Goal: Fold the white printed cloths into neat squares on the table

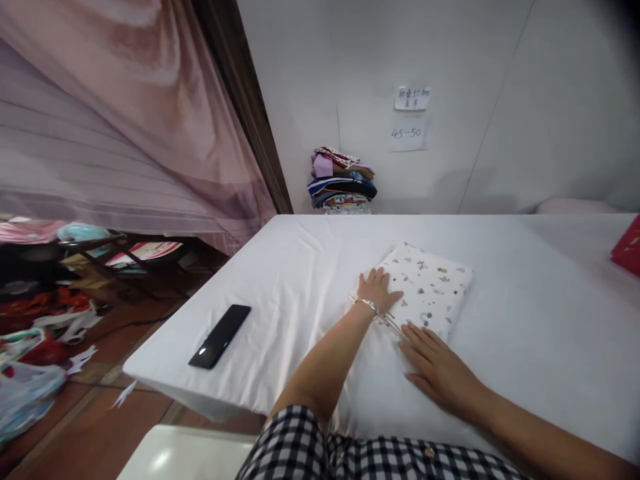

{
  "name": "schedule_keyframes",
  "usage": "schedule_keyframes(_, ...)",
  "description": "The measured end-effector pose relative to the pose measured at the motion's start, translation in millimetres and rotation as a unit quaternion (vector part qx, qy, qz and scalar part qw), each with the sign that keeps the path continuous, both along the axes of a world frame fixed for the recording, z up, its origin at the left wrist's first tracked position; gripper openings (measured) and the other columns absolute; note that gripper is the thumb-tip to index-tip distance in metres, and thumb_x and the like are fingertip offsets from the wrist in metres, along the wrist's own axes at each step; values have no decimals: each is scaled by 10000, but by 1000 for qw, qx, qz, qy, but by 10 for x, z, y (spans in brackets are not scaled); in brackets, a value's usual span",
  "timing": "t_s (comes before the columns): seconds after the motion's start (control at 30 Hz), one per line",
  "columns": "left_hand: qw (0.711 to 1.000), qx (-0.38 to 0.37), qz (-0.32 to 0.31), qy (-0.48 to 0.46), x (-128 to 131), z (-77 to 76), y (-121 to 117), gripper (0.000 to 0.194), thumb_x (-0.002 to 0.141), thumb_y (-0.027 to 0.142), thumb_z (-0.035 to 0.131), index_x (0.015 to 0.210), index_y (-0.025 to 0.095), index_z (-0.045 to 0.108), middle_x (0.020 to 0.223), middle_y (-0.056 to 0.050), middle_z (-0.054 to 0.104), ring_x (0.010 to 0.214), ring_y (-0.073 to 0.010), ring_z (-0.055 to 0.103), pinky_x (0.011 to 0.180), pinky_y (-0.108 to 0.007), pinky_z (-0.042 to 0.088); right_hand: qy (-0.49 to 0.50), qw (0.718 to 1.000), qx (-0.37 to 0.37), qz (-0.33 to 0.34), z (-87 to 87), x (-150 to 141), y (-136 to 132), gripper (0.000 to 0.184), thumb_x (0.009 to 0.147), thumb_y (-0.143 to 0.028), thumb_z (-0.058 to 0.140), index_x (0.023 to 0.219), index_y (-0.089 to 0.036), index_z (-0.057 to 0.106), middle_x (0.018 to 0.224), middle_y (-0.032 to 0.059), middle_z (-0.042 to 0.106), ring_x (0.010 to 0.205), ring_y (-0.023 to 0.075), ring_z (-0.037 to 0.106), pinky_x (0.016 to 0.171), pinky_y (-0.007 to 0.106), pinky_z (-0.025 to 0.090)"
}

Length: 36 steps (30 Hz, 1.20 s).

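A white cloth bundle (425, 287) printed with small grey, green and brown motifs lies folded flat on the white-covered table (500, 373). My left hand (376, 291) rests palm down on its left corner, fingers spread, with a bracelet at the wrist. Along the near edge of the cloth lies my right hand (440, 370), its fingers stretched out and the tips touching that edge. Thin cords run out from the cloth between my two hands. Neither hand grips anything.
A black phone (220, 337) lies on the table's left side. Folded clothes (343, 180) are stacked behind the far edge. A red object (627, 245) sits at the far right. A pale stool (185, 457) stands in front, and bags (30, 393) cover the floor at left.
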<state>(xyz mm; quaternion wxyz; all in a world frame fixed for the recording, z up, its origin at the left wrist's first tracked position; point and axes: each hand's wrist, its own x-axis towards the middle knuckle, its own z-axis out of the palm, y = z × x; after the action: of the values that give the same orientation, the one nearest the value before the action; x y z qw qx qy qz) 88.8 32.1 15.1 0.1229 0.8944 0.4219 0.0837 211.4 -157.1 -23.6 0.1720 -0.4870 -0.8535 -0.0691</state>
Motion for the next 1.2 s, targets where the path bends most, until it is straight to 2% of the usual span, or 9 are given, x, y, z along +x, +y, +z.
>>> schedule_keyframes(0.17,1000,-23,-1,13,-22,-134,55,721,853,660,296,1433,232,316,1554,-63,152,1430,-285,113,1121,-573,141,71,993,-90,-13,213,200,118,511,920,-379,465,1414,-268,399,1468,67,381,1343,235,354,1051,453,386)
schedule_keyframes(0.33,1000,-19,-1,10,-25,-130,37,731,855,657,283,1438,218,308,1555,-60,144,1431,-283,107,1124,-579,125,106,984,-11,-145,350,808,842,455,923,-428,402,1309,-217,522,1397,116,479,1303,278,412,1025,508,389)
schedule_keyframes(0.47,1000,-24,-2,12,-27,-124,23,723,862,650,268,1442,220,304,1556,-58,138,1432,-286,97,1128,-576,126,31,965,-18,-259,234,1333,1377,480,889,-449,407,1207,-131,573,1357,191,500,1284,359,413,965,561,399)
schedule_keyframes(0.6,1000,-17,1,14,-33,-142,14,732,862,655,240,1449,222,294,1556,-46,142,1435,-282,84,1136,-570,116,0,946,-83,-314,65,1558,1484,518,892,-484,339,1200,-130,558,1347,184,513,1267,365,429,960,576,391)
schedule_keyframes(0.67,1000,-18,0,19,-35,-150,11,749,858,667,211,1459,224,273,1560,-36,127,1436,-274,74,1140,-563,112,-8,941,-111,-319,55,1571,1473,548,886,-519,313,1223,-151,540,1372,160,495,1289,358,403,985,568,371)
schedule_keyframes(0.77,999,-22,0,29,-37,-148,3,773,852,681,172,1469,221,243,1564,-25,103,1438,-264,61,1143,-552,110,-20,940,-125,-318,157,1496,1540,581,880,-554,279,1272,-190,507,1409,136,458,1324,345,355,1028,557,332)
schedule_keyframes(0.97,999,-22,9,38,-42,-108,-34,773,855,676,168,1474,217,234,1564,-13,96,1439,-256,52,1151,-529,96,-25,963,-113,-245,351,1050,2142,613,898,-521,238,1402,-192,358,1506,108,314,1402,289,202,1106,506,227)
schedule_keyframes(1.1,999,-22,13,33,-42,-106,-52,767,857,674,167,1474,224,237,1563,-10,98,1440,-249,52,1153,-524,98,-14,954,-161,-254,241,822,2523,613,901,-514,235,1394,-172,360,1505,127,310,1393,286,233,1090,517,245)
schedule_keyframes(1.2,999,-23,15,30,-36,-111,-57,773,860,673,161,1478,214,227,1564,-12,91,1440,-251,47,1152,-526,105,-10,951,-166,-260,127,798,2619,634,905,-522,227,1413,-157,330,1526,126,260,1400,270,215,1102,491,232)
